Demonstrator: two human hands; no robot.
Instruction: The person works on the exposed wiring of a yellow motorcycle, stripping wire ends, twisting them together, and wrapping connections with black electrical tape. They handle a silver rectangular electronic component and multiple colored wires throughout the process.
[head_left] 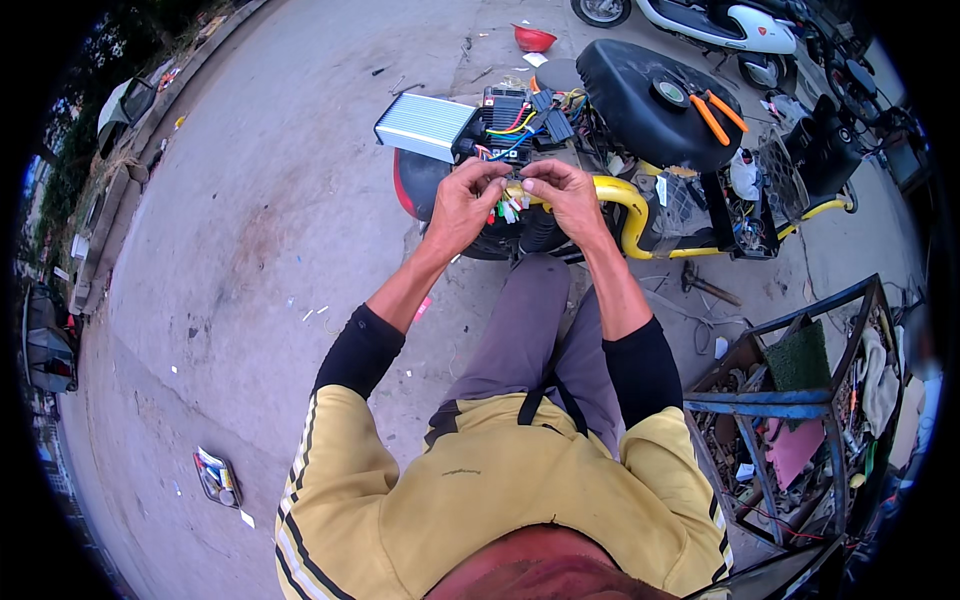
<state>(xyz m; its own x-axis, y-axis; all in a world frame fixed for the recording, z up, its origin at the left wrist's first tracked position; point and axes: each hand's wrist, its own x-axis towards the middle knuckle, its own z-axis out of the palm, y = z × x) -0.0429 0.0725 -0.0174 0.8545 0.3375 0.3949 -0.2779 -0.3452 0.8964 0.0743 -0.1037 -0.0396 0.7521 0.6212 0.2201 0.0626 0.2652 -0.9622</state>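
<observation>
My left hand (464,207) and my right hand (568,203) meet over the rear of a partly stripped scooter with a yellow frame (628,205). On each, thumb and fingers are pinched together, the tips nearly touching. Whatever they pinch is too small to make out. Just below the fingertips hang several wire connectors (508,211) in white, green and red. Beyond my left hand lies a silver finned controller box (427,127). A black finned module (506,108) with coloured wires sits beside it.
Orange-handled pliers (718,116) lie on the black seat (640,100) at the right. A hammer (712,284) rests on the ground near a blue metal rack (770,402) full of scrap. A red bowl-shaped thing (534,38) and a white scooter (715,30) are farther off.
</observation>
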